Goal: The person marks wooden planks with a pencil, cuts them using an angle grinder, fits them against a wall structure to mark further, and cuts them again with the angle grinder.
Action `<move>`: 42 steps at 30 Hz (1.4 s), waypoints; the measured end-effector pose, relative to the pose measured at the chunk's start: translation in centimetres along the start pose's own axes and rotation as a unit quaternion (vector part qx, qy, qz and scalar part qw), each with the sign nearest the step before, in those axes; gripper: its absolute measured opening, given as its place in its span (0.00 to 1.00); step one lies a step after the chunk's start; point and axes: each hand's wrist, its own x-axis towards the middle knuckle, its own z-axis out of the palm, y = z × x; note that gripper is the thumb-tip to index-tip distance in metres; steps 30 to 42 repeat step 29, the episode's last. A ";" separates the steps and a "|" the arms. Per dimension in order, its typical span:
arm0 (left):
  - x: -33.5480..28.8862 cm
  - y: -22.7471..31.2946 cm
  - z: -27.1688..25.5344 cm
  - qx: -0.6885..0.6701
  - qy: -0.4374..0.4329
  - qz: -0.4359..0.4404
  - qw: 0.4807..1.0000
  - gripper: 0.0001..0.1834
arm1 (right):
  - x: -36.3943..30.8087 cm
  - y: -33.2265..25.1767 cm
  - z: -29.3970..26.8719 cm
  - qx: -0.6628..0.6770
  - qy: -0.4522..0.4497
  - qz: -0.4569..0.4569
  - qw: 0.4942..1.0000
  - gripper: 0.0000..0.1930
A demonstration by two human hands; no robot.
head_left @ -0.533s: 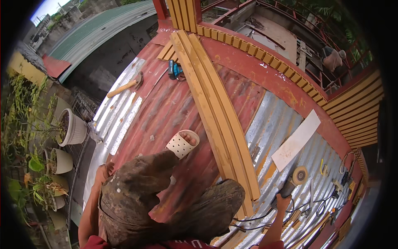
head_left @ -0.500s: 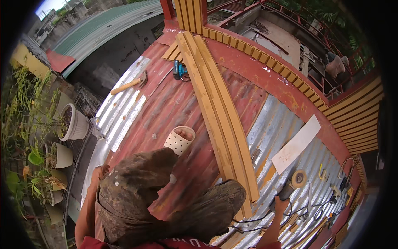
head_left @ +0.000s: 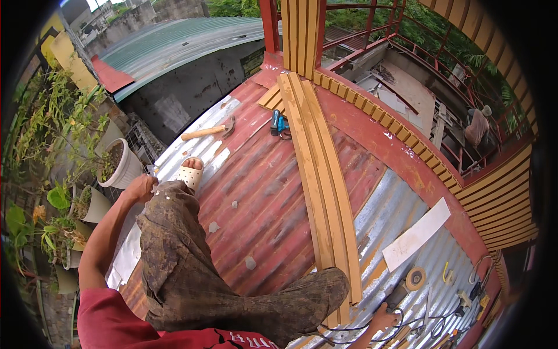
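Note:
My left hand (head_left: 142,188) is closed beside my left knee, near the roof's left edge and a white plant pot (head_left: 123,164). What its fingers hold, if anything, I cannot make out. My right hand (head_left: 383,320) is low on the right, fingers apart, at the rear end of an angle grinder (head_left: 399,295). The grinder lies on the corrugated metal roof with its round disc (head_left: 415,278) facing up. Between my knees and the grinder run long yellow-brown slatted planks (head_left: 325,192). My left foot, in a cream perforated clog (head_left: 190,173), stands near the hammer (head_left: 206,132).
A blue and black power tool (head_left: 278,123) lies beside the planks' far end. A white strip of board (head_left: 416,234) rests on the right, above black cables (head_left: 433,317) and small tools. Potted plants (head_left: 58,198) line the left edge. A slatted railing (head_left: 383,121) borders the far right.
My left foot has moved left and forward, toward the hammer. My left hand has moved forward with the knee. My right hand has drawn back slightly at the grinder. The view has shifted.

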 end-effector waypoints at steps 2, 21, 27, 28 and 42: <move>4.5 3.7 -4.6 0.016 0.018 0.004 1.000 0.21 | -3.9 -0.7 -0.9 0.067 0.061 -0.051 0.995 0.41; 46.5 -0.2 1.2 -0.109 -0.052 0.282 0.952 0.76 | -27.2 -55.2 -5.4 -0.141 -0.256 -0.487 0.823 0.75; 47.9 -5.0 7.8 -0.143 -0.017 0.309 0.940 0.59 | -27.7 -57.7 -4.6 -0.229 -0.317 -0.383 0.837 0.73; 48.1 -5.2 9.1 -0.125 0.001 0.301 0.946 0.58 | -27.8 -58.2 -4.5 -0.229 -0.315 -0.373 0.842 0.73; 50.1 -4.4 8.6 -0.130 -0.003 0.317 0.940 0.58 | -27.5 -57.7 -3.7 -0.225 -0.310 -0.367 0.848 0.72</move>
